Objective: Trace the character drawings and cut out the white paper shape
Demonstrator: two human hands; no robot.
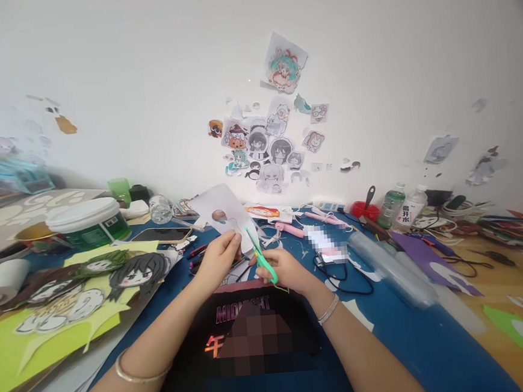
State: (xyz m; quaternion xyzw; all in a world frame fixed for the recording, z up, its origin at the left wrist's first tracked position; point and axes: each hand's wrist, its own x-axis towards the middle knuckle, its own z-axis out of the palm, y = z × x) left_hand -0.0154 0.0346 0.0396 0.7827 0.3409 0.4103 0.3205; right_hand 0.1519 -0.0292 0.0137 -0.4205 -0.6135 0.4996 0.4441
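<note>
Near the middle, my left hand [221,257] pinches the lower edge of a white paper sheet [221,206] that bears a small drawing with a brown top. My right hand [283,268] is closed round the handles of green scissors [266,264]. The scissor blades point up and lie against the right side of the sheet, close to my left fingers. Whether the blades are parted is too small to tell. Below both hands lies a black item with printed lettering [242,309] on the blue table surface [414,353].
Paper cutouts [138,271] on yellow sheets and a white tub [84,219] are at the left. A clear plastic roll [392,270], bottles [392,205], a red bowl [364,209] and a black cable [341,283] lie at the right. Cut drawings [280,149] hang on the wall.
</note>
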